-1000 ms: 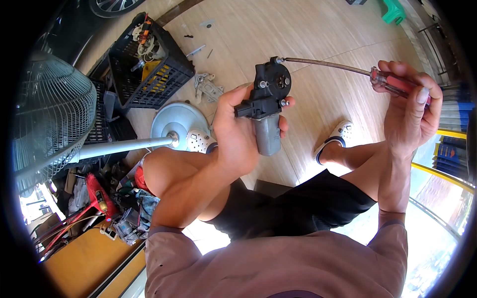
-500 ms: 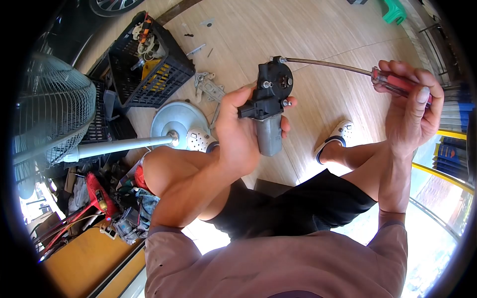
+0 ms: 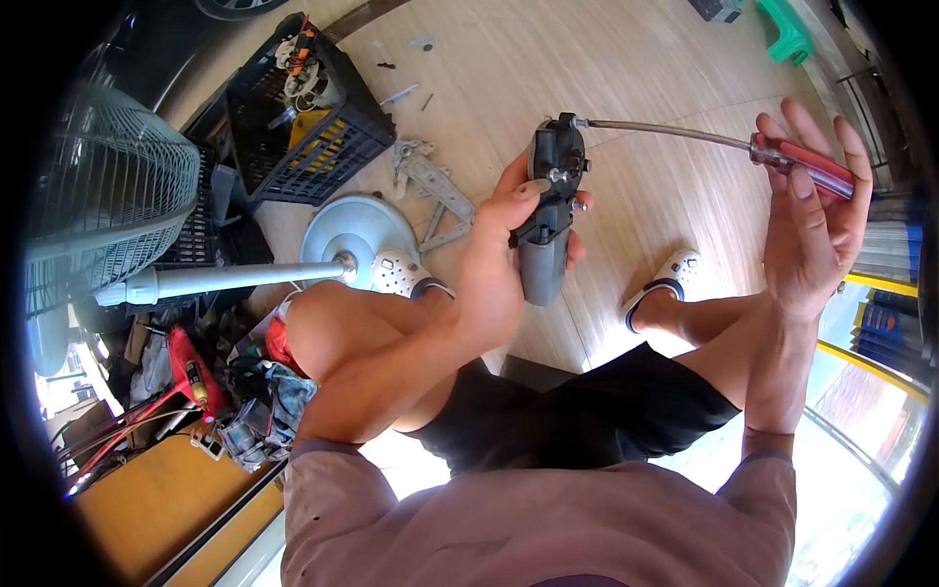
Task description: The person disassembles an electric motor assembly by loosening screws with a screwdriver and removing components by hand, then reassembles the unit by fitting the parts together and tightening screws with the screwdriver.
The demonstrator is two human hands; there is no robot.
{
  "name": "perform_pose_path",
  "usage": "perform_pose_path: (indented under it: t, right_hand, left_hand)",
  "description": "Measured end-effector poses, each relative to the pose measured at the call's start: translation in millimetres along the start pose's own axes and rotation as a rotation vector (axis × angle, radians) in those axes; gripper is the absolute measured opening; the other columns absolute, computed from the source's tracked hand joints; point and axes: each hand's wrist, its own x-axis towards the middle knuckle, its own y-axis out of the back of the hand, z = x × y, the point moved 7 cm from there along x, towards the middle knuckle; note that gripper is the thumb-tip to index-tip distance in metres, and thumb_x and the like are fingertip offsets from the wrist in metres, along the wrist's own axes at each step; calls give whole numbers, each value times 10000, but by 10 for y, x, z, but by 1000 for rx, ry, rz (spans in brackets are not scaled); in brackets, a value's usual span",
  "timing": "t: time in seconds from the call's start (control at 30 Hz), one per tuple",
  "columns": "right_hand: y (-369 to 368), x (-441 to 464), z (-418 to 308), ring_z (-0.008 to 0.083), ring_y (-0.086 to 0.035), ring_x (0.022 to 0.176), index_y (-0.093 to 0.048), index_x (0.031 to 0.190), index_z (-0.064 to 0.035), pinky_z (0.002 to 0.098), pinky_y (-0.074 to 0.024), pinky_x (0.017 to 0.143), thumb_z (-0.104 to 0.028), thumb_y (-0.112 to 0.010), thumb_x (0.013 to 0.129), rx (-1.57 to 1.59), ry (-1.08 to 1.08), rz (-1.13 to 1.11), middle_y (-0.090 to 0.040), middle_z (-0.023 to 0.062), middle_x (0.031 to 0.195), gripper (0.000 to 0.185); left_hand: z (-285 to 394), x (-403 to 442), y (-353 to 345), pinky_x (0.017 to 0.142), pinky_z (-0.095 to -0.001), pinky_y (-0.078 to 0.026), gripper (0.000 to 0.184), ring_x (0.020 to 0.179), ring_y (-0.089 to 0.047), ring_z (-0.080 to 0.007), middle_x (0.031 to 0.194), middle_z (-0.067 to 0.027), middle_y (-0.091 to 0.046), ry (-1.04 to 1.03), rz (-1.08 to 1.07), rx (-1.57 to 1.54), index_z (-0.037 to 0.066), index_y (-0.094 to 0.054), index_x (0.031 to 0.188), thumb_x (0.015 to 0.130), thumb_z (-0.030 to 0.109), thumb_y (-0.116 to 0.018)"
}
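My left hand (image 3: 497,230) is wrapped round a small electric motor (image 3: 544,264) with a grey metal can and a black gear housing. It is held upright above the floor, with the housing on top and seen partly edge-on. Bolts or studs stick out of the housing. The red-handled screwdriver (image 3: 807,164) lies across my right hand (image 3: 812,220), its handle between the thumb and the fingers, which are partly stretched out. Its long shaft points left, and the tip meets a bolt (image 3: 581,123) at the top of the housing.
On the left are a black plastic crate (image 3: 318,137) of parts, a standing fan (image 3: 117,186) with a round base (image 3: 377,227), and a pile of tools (image 3: 230,391). Metal brackets (image 3: 430,186) lie on the floor. A green stool (image 3: 785,34) stands at the far right.
The motor has turned in my left hand, so its round housing shows more edge-on. My right hand's fingers have loosened and spread around the screwdriver handle.
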Motion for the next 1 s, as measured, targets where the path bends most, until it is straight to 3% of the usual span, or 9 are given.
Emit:
perform_pose_path:
  t: [0.13, 0.2, 0.33, 0.47, 0.57, 0.67, 0.77, 0.87, 1.0]
  right_hand:
    - [120, -77, 25, 343, -675, 1086, -409, 1394, -8, 475, -543, 975, -62, -569, 995, -218, -43, 36, -633, 255, 1242, 434]
    - [209, -124, 98, 366, -650, 1122, -419, 1401, -23, 479, -528, 985, -91, -551, 1008, -294, -162, 113, -625, 253, 1247, 420]
    - [161, -49, 170, 383, -628, 1160, -427, 1406, -36, 466, -512, 1008, -123, -530, 1021, -2, -182, 50, -610, 259, 1269, 407]
    - [-29, 11, 119, 365, -651, 1132, -465, 1356, -29, 456, -535, 991, -145, -562, 1013, 218, -129, 147, -626, 257, 1251, 375]
    - [83, -24, 194, 368, -651, 1132, -469, 1355, -32, 432, -544, 979, -138, -566, 1010, 84, -198, 49, -631, 258, 1242, 374]
    - [199, -85, 263, 363, -653, 1130, -472, 1352, -29, 415, -552, 967, -115, -562, 1008, 3, -322, 145, -636, 255, 1234, 366]
    - [78, -9, 238, 351, -657, 1124, -478, 1347, -26, 400, -565, 944, -98, -558, 1009, 206, -234, 102, -640, 250, 1228, 355]
    - [-78, 22, 157, 345, -664, 1111, -494, 1335, -22, 385, -584, 905, -110, -561, 1011, 260, -197, 236, -644, 247, 1216, 342]
    - [137, -43, 300, 348, -655, 1129, -491, 1354, -21, 383, -578, 916, -145, -563, 1015, 153, -301, 129, -638, 255, 1227, 369]
  left_hand:
    - [19, 8, 17, 669, -290, -478, 660, 702, -595, -169, 1127, -142, -594, -35, 7, 28, 78, -333, 1507, 911, 338, -450]
    - [30, 8, 27, 667, -291, -479, 675, 693, -593, -171, 1131, -145, -593, -40, 28, 21, 84, -316, 1525, 897, 285, -462]
    - [71, -5, 11, 667, -292, -481, 715, 681, -590, -177, 1132, -146, -591, -30, 63, -27, 85, -293, 1545, 866, 204, -483]
    - [114, -20, 12, 668, -291, -479, 734, 680, -575, -171, 1124, -131, -580, -56, 85, 4, 84, -283, 1552, 856, 172, -497]
    - [170, -44, -19, 707, -287, -474, 755, 729, -553, -156, 1123, -105, -565, -72, 60, 15, 85, -260, 1562, 852, 162, -506]
    - [193, -95, -24, 773, -293, -470, 815, 808, -597, -171, 1187, -145, -620, -141, 79, 180, 38, -322, 1520, 839, 438, -524]
    - [221, -103, -31, 788, -296, -475, 825, 817, -600, -173, 1187, -144, -619, -167, 60, 179, 23, -309, 1524, 837, 422, -531]
    - [224, -95, -26, 796, -297, -477, 825, 819, -598, -174, 1194, -141, -615, -174, 65, 179, 26, -298, 1531, 837, 404, -540]
    - [228, -104, -37, 807, -301, -480, 833, 834, -593, -176, 1208, -137, -606, -191, 62, 189, 30, -275, 1543, 833, 367, -553]
